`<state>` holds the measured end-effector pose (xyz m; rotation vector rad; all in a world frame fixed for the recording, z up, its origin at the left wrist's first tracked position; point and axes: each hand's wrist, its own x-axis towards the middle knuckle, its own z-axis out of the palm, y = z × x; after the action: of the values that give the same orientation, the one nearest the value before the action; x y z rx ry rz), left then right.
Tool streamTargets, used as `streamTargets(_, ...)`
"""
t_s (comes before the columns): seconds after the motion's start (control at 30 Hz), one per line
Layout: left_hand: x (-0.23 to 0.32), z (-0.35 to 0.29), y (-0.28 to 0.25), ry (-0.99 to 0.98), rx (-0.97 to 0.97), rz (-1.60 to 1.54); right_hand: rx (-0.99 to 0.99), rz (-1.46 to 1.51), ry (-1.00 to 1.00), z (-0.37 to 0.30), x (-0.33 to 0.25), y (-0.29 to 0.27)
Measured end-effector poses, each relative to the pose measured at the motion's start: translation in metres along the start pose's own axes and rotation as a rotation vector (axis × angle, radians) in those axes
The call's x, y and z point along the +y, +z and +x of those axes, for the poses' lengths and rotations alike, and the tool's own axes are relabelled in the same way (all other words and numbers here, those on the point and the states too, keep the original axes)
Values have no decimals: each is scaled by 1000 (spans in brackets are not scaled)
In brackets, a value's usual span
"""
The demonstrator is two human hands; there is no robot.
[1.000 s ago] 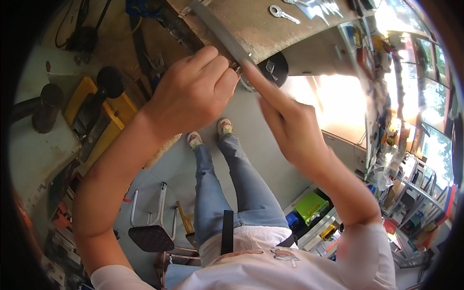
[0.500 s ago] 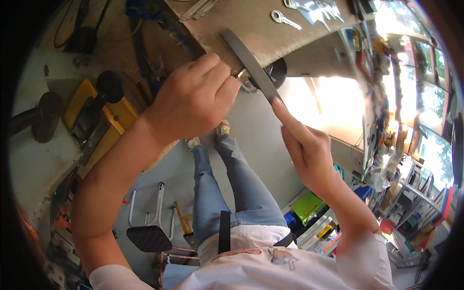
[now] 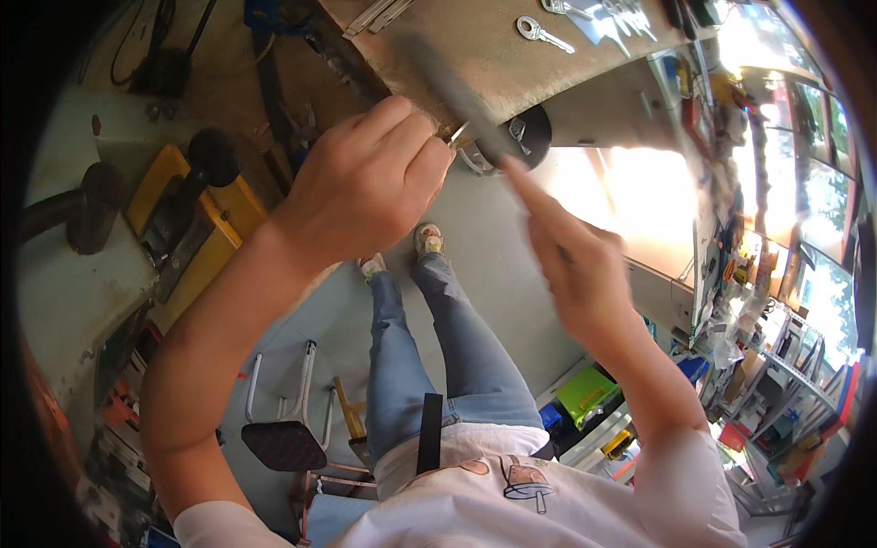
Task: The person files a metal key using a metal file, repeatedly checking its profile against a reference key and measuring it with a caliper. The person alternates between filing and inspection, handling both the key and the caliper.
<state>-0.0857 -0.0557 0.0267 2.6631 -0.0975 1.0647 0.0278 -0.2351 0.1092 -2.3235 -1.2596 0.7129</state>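
Observation:
My left hand [image 3: 370, 178] is closed in a pinch at the near edge of the wooden bench. From between its fingers sticks the bright tip of a thin metal piece [image 3: 459, 131]; the rest is hidden in the fist. My right hand [image 3: 580, 260] grips a long flat grey file [image 3: 457, 91] by its near end, the index finger stretched along it. The file slants up and left over the bench edge, smeared by motion, close beside the metal tip. Whether the two touch, I cannot tell.
On the bench [image 3: 484, 55] lie a loose key [image 3: 544, 35], several more keys at the far right and thin metal strips [image 3: 377, 16]. A yellow machine [image 3: 174, 215] with black knobs stands at left. Below are a stool [image 3: 283, 443] and a round black container [image 3: 530, 137].
The file has slid up and left, with my right hand moving along the same way. My left hand stays nearly in place, still pinching the metal piece.

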Motion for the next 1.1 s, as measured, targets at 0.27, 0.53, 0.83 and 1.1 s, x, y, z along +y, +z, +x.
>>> streamTargets(0.27, 1, 1, -3, -50, -34, -27, -54, -86, -35, -19, 16, -9)
streamTargets(0.53, 1, -1, -3, -42, -3, -34, -69, 55, -174, 21, 1, 5)
streamTargets(0.83, 5, 5, 1, -73, -19, -63, -78, 179, -19, 11, 11, -3)
streamTargets(1.1, 10, 7, -7, -148, -75, -23, -122, 144, 37, -13, 16, -14)
